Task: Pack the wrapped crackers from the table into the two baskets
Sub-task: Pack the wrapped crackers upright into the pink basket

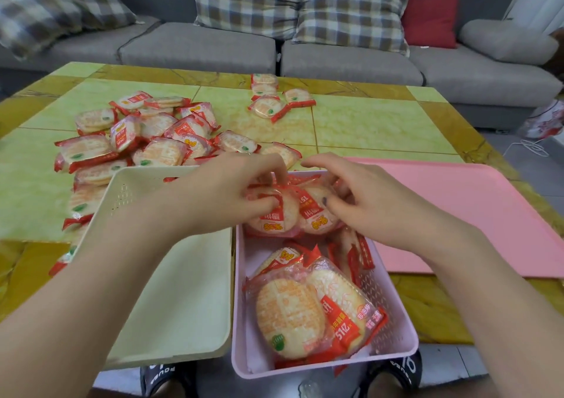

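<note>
A pink basket (393, 300) at the table's near edge holds several wrapped crackers (308, 312). Both hands work at its far end. My left hand (232, 190) pinches a wrapped cracker pack (274, 214) standing upright there. Beside it, my right hand (363, 193) curls its fingers on a second upright pack (317, 214). A cream basket (183, 290) sits to the left of the pink one, its inside showing no crackers. A big pile of wrapped crackers (146, 141) lies on the table's left side, and a small group of crackers (274, 98) lies further back.
A pink lid (476, 214) lies flat to the right of the pink basket. The table (366, 122) has a green and yellow tiled top. Behind it stands a grey sofa (335, 58) with checked cushions. Feet in dark slippers show under the table edge.
</note>
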